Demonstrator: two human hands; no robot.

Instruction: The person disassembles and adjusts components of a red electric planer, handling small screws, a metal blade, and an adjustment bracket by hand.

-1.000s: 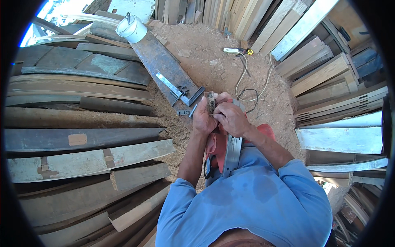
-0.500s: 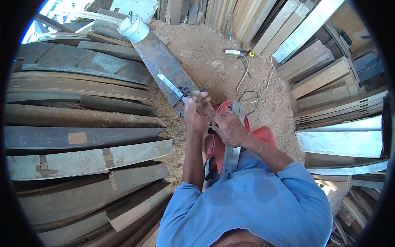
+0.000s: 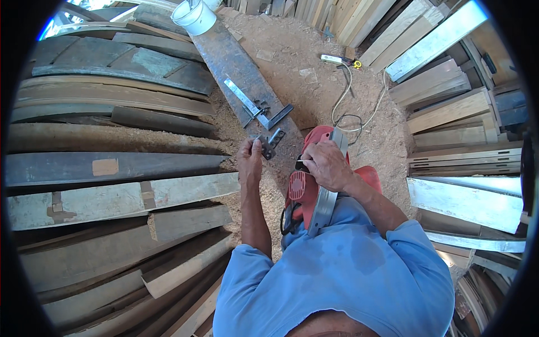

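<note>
A red electric planer (image 3: 303, 194) with a long grey metal sole (image 3: 325, 205) lies tilted across my lap. My right hand (image 3: 327, 165) is closed over its side, fingers curled at a black part. A thin pale sliver shows by those fingertips; its kind is unclear. My left hand (image 3: 250, 160) is pinched at the edge of a small dark metal plate (image 3: 268, 148) with holes, over the plank's near end. Beside that plate is a short silver and dark metal piece (image 3: 276, 136). A bar clamp (image 3: 246, 100) lies farther up the worn plank (image 3: 236, 62).
A white bucket (image 3: 196, 21) stands on the plank's far end. Boards (image 3: 118, 168) are stacked along the left, and more timber (image 3: 449, 112) lines the right. A power strip (image 3: 331, 58), yellow tape measure (image 3: 357, 64) and pale cord (image 3: 368, 121) lie on the sawdust-covered floor.
My left hand has moved from beside the planer leftward to the dark metal plate, uncovering the clamp and metal pieces. My right hand stays at the planer. The view has shifted slightly.
</note>
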